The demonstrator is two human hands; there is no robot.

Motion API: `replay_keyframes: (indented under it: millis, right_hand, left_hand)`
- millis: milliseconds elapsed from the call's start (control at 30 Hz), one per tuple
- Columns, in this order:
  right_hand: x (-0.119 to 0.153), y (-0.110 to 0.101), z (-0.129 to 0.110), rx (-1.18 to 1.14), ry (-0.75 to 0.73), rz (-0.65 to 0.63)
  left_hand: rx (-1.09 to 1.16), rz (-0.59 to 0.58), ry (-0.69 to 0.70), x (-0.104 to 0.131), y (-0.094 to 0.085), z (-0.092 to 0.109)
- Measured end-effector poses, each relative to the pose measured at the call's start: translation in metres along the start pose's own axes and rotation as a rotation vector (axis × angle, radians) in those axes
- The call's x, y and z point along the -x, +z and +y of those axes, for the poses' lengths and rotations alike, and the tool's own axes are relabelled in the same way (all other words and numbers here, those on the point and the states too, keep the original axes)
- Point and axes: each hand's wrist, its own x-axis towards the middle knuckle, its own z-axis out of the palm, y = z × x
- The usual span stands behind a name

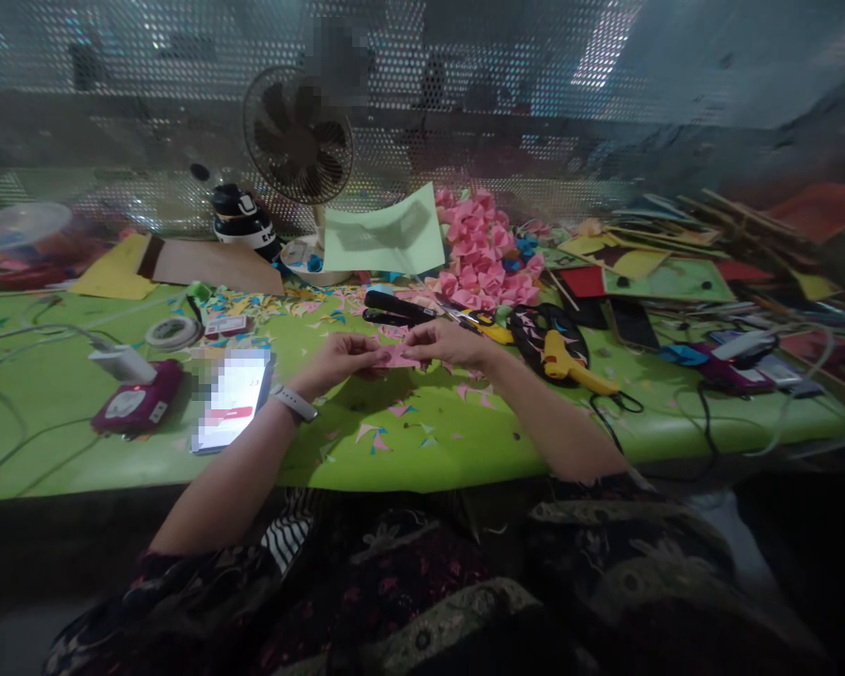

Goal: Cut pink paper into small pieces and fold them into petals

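Observation:
Between my two hands is a small pink paper piece (398,358), low over the green table. My left hand (348,360), with a pale watch on its wrist, pinches the paper's left end. Thumb and fingers of my right hand (445,344) close on its right side. Just behind them lies a black stapler-like tool (400,308), next to yellow-handled scissors (491,329). Farther back is a heap of folded pink paper flowers (483,244). Small pink and blue scraps (373,435) are scattered on the table around my hands.
A lit phone (234,399) and a purple power box (139,399) lie left. A yellow glue gun (574,364) is at right, with cables near it. Behind stand a fan (298,136) and a pale green sheet (387,235). Stacked cards (666,277) fill the back right.

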Motion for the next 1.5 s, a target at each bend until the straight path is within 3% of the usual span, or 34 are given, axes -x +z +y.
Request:
replay_keyframes:
  millis: [100, 200, 267, 333, 433, 500, 567, 700, 833, 967, 1067, 1200, 1333, 1500]
  right_hand:
    - [0.004, -0.020, 0.003, 0.099, 0.015, 0.097]
    - [0.016, -0.057, 0.008, 0.421, 0.009, 0.449]
    - [0.026, -0.082, 0.012, 0.767, 0.101, 0.647]
    - [0.035, -0.101, 0.016, 0.990, 0.256, 0.717]
    - [0.040, -0.113, 0.020, 1.117, 0.393, 0.682]
    - [0.042, -0.114, 0.020, 1.115, 0.407, 0.622]
    - [0.045, -0.113, 0.018, 1.096, 0.368, 0.628]
    - [0.060, -0.117, 0.006, 1.011, 0.252, 0.791]
    - [0.082, -0.123, -0.004, 1.000, 0.220, 0.795]
    - [0.109, -0.128, 0.004, 1.123, 0.391, 0.781]
    - [0.133, -0.130, 0.019, 1.144, 0.550, 0.696]
    - [0.149, -0.128, 0.033, 1.095, 0.596, 0.600]
    - [0.129, -0.116, 0.032, 1.043, 0.446, 0.601]
    - [0.059, -0.087, 0.017, 0.990, 0.168, 0.450]
  left_hand:
    - [0.000, 0.023, -0.011, -0.002, -0.003, -0.001]
    - [0.015, 0.045, -0.030, -0.005, -0.005, -0.003]
    - [0.035, 0.055, -0.039, -0.006, -0.007, -0.003]
    - [0.050, 0.064, -0.049, -0.006, -0.007, -0.003]
    - [0.061, 0.095, -0.076, -0.004, -0.006, 0.000]
    - [0.064, 0.121, -0.092, -0.003, -0.005, 0.003]
    - [0.065, 0.135, -0.093, -0.002, -0.003, 0.005]
    - [0.049, 0.135, -0.086, -0.002, -0.002, 0.005]
    - [0.062, 0.138, -0.084, -0.004, -0.003, 0.002]
    - [0.071, 0.146, -0.077, -0.005, -0.002, 0.002]
    - [0.084, 0.156, -0.079, -0.005, -0.002, 0.002]
    - [0.091, 0.169, -0.106, -0.005, -0.001, 0.004]
    - [0.102, 0.186, -0.131, -0.005, -0.001, 0.005]
    - [0.098, 0.235, -0.123, -0.006, -0.002, 0.005]
